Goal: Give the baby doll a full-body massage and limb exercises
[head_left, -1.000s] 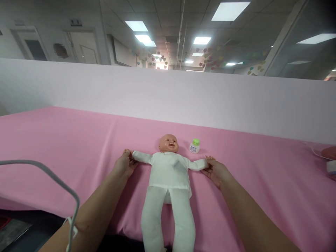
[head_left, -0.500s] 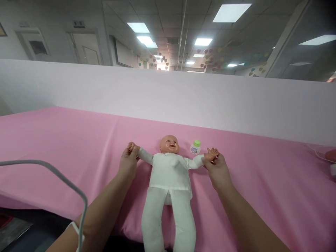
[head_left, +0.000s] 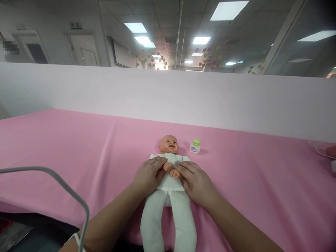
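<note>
A baby doll (head_left: 168, 144) in a white top and trousers lies on its back, head towards the far side. Its two forearms are folded in over its chest. My left hand (head_left: 151, 173) is closed over one doll arm, and that arm's small hand pokes out past my fingers. On the other side, my right hand (head_left: 196, 180) holds the second doll arm against the torso, its little fist near the middle of the chest. My hands cover most of both sleeves. Beside the doll's head stands a small clear bottle (head_left: 195, 148) with a green cap.
Pink sheeting (head_left: 78, 140) covers the padded surface, with a white partition (head_left: 168, 94) along its far edge. A grey cable (head_left: 60, 178) arcs across the lower left, near my left forearm. At the far right edge lies a partly visible reddish object (head_left: 331, 151).
Both my hands have moved inward, bringing the doll's arms from stretched out sideways to folded over its chest. The bottle stays in place.
</note>
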Action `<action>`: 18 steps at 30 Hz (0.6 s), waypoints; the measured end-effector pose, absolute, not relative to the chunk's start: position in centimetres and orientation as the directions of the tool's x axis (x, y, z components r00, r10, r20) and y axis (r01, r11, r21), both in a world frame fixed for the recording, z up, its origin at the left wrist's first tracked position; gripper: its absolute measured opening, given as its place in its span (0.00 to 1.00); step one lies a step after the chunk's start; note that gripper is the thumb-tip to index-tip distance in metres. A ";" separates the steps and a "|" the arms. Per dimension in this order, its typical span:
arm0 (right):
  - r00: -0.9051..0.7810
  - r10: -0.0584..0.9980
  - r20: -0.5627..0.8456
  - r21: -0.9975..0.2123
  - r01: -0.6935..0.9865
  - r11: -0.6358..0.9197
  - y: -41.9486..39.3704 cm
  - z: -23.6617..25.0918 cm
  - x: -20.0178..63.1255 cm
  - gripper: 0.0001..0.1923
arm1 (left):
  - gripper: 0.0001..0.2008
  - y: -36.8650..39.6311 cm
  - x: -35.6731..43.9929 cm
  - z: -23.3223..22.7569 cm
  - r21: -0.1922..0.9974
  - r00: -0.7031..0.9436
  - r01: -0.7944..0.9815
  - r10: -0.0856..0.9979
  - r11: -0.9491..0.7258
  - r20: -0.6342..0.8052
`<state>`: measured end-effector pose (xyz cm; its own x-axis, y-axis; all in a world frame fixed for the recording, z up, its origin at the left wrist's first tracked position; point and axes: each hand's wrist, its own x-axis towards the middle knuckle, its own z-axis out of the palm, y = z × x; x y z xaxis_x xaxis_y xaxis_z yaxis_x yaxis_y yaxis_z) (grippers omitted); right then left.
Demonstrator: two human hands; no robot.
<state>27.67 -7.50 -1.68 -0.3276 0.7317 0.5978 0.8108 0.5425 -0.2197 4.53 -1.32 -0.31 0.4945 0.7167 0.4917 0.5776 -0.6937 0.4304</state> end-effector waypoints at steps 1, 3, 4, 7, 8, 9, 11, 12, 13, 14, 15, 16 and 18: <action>-0.343 0.729 0.592 -0.188 0.821 0.539 -7.5 -1.8 27.6 0.29 | 0.17 -1.3 4.5 -0.3 0.398 0.515 0.587 0.705 -0.705 0.488; -0.366 0.726 0.582 -0.147 0.831 0.536 -7.4 -2.1 27.5 0.30 | 0.17 -1.2 4.5 -0.4 0.349 0.554 0.592 0.681 -0.727 0.478; -0.372 0.723 0.582 -0.136 0.832 0.538 -7.4 -2.1 27.5 0.30 | 0.17 -1.3 4.5 -0.3 0.337 0.567 0.590 0.674 -0.734 0.473; -0.350 0.717 0.603 -0.167 0.824 0.542 -7.6 -2.2 27.3 0.28 | 0.16 -1.6 4.5 -0.2 0.370 0.556 0.582 0.686 -0.724 0.469; -0.325 0.718 0.615 -0.203 0.815 0.543 -7.6 -2.1 27.3 0.27 | 0.16 -1.7 4.4 -0.2 0.409 0.533 0.576 0.705 -0.708 0.468; -0.288 0.727 0.624 -0.257 0.803 0.539 -7.6 -2.1 27.4 0.25 | 0.16 -1.7 4.3 -0.2 0.460 0.503 0.568 0.730 -0.682 0.462; -0.155 0.771 0.617 -0.428 0.756 0.495 -7.5 -2.0 27.8 0.21 | 0.16 -1.5 4.0 -0.4 0.599 0.405 0.541 0.807 -0.591 0.430; -0.061 0.802 0.595 -0.541 0.707 0.455 -7.3 -2.0 28.2 0.20 | 0.15 -1.2 3.7 -0.5 0.684 0.329 0.505 0.850 -0.527 0.412; 0.048 0.829 0.557 -0.657 0.636 0.405 -7.0 -2.0 28.8 0.20 | 0.14 -0.7 3.5 -0.6 0.773 0.238 0.438 0.888 -0.459 0.392; 0.163 0.848 0.505 -0.764 0.542 0.351 -6.7 -2.1 29.5 0.21 | 0.12 -0.1 3.2 -0.8 0.858 0.136 0.338 0.922 -0.388 0.363; 0.269 0.856 0.442 -0.851 0.427 0.306 -6.2 -2.2 30.4 0.23 | 0.11 0.5 2.8 -0.9 0.927 0.029 0.210 0.950 -0.311 0.312; 0.358 0.855 0.374 -0.913 0.306 0.271 -5.7 -2.3 31.3 0.25 | 0.11 1.2 2.5 -1.1 0.970 -0.074 0.070 0.969 -0.232 0.237; 0.479 0.849 0.223 -0.973 0.063 0.220 -4.7 -2.7 33.2 0.27 | 0.12 2.7 1.7 -1.3 0.984 -0.225 -0.169 0.974 -0.051 0.012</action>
